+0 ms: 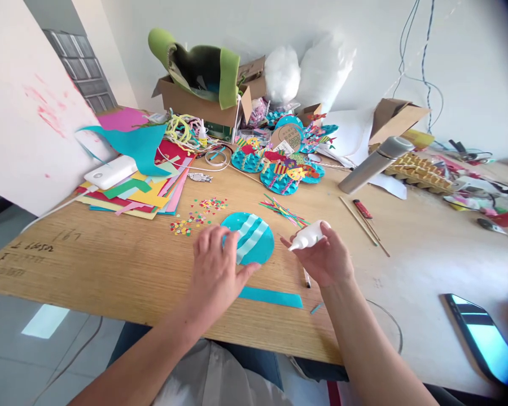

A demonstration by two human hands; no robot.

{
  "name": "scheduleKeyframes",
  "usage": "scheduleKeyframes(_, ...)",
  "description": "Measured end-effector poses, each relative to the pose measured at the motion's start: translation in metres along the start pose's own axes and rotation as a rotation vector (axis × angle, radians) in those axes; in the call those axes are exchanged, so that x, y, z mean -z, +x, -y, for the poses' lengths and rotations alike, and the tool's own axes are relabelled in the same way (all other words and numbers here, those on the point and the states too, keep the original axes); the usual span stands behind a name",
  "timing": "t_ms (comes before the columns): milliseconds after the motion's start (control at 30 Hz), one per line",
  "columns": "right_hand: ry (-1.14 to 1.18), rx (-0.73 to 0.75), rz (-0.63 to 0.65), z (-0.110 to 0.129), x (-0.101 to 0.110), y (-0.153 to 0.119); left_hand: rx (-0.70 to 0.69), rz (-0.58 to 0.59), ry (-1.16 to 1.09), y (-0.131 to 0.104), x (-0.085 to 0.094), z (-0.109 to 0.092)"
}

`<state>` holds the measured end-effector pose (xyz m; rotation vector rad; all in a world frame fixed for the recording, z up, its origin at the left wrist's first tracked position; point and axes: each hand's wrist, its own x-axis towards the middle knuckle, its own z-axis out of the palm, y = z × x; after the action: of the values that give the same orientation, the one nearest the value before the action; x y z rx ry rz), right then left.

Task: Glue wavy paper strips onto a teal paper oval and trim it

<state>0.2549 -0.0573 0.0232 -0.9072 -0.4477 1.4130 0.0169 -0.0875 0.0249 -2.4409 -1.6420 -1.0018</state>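
A round blue paper disc [265, 248] lies on the table, with two pale stripes running diagonally across it. Over its left and lower edge is my left hand [215, 262], fingers curved and thumb spread apart; whether the fingertips touch the disc I cannot tell. My right hand [328, 262], to the right of the disc, is wrapped round a small white squeeze bottle [310, 235], tilted with its pointed nozzle to the lower left. A blue paper strip [273, 297] lies nearer the table edge. Partly under my right hand is a pen [307, 278].
Small colored paper dots [195, 217] and a bundle of thin colored sticks [283, 210] lie beyond the disc. Blue decorated crafts [279, 177] sit farther back. Colored paper sheets [152, 203] are stacked left; a grey flask [375, 163] and a phone [482, 338] are right.
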Motion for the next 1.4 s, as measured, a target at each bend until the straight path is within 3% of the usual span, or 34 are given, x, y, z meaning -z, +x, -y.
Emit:
scheduleKeyframes(100,0.016,0.038,0.000,-0.001,0.000,0.021,-0.260,0.243,-0.008,-0.016,-0.003,-0.018)
scheduleKeyframes(167,0.029,0.043,-0.003,-0.003,-0.001,0.032,-0.323,0.298,0.003,-0.023,-0.010,-0.027)
scheduleKeyframes(367,0.037,0.020,0.049,-0.003,-0.012,0.062,-0.262,0.314,0.081,-0.030,-0.024,-0.034)
scheduleKeyframes(500,-0.040,-0.039,0.155,-0.004,-0.025,0.082,-0.221,0.328,0.101,-0.032,-0.026,-0.033)
scheduleKeyframes(633,-0.122,-0.099,0.173,-0.008,-0.034,0.093,-0.201,0.346,0.116,-0.031,-0.025,-0.032)
scheduleKeyframes(800,-0.216,-0.132,0.171,0.001,-0.025,0.083,-0.191,0.373,0.128,-0.026,-0.016,-0.028)
scheduleKeyframes(1033,-0.183,-0.125,0.148,0.010,0.000,0.040,-0.112,0.383,0.193,-0.018,-0.003,-0.008)
scheduleKeyframes(1233,-0.161,-0.083,0.182,0.001,-0.003,0.013,-0.091,0.363,0.211,-0.011,-0.003,0.004)
scheduleKeyframes(1400,-0.146,-0.100,0.204,0.005,-0.004,0.010,-0.098,0.336,0.166,-0.016,0.001,0.006)
